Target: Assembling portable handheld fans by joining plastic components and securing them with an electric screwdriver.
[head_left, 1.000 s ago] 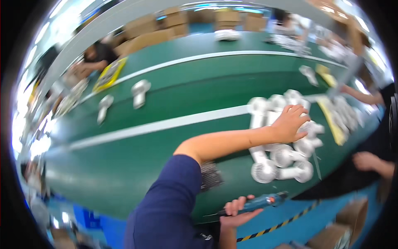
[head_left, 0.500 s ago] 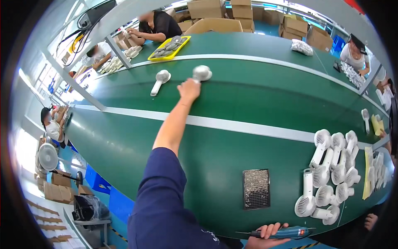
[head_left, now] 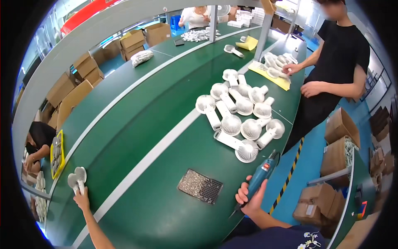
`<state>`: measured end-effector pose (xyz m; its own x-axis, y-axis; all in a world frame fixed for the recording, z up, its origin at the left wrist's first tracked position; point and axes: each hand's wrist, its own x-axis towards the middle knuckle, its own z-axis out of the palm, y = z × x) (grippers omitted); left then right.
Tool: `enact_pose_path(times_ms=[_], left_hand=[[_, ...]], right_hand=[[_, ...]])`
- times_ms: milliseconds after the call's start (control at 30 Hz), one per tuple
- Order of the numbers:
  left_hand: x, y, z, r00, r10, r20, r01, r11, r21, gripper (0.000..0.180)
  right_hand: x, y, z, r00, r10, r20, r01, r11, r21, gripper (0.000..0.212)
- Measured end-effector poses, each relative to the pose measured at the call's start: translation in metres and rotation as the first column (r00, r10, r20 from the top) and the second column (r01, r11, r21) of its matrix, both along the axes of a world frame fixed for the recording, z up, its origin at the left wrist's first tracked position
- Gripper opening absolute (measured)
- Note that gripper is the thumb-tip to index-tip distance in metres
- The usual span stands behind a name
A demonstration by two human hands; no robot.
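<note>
At the left, my left hand is closed around the handle end of a white handheld fan. A second white handheld fan is pressed close beside it; whether my fingers grip both handles I cannot tell. My right hand, near the table's front edge, wraps around a teal electric screwdriver, its thin bit pointing down and left. Between my hands lies a black grid tray partly filled with small metal pieces. Beyond the screwdriver, several white handheld fans lie in a cluster on the green table.
A pale metal strip runs lengthwise along the green surface. A co-worker stands at the right, one hand at more white parts on yellow sheets. A yellow tray sits at far left. Cardboard boxes stand on the floor.
The view has swung to the right. My left hand, earlier reaching to one fan with the other lying apart, now has both fans together. The screwdriver in my right hand is tilted more upright.
</note>
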<state>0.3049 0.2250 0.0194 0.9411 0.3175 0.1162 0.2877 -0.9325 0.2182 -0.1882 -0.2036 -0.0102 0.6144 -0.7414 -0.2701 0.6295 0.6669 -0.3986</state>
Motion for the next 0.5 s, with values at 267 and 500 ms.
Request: enact_pose_path(times_ms=[267, 500], left_hand=[[-0.223, -0.127, 0.045, 0.799, -0.57, 0.193, 0.601, 0.759, -0.248, 0.056], [-0.312, -0.186, 0.029, 0.829, -0.555, 0.064, 0.554, 0.801, -0.227, 0.047]], right_hand=[[0.014, -0.003, 0.023, 0.998, 0.025, -0.058, -0.03, 0.996, -0.086, 0.061], [0.014, -0.006, -0.002, 0.996, 0.078, 0.039, -0.067, 0.969, -0.238, 0.061]])
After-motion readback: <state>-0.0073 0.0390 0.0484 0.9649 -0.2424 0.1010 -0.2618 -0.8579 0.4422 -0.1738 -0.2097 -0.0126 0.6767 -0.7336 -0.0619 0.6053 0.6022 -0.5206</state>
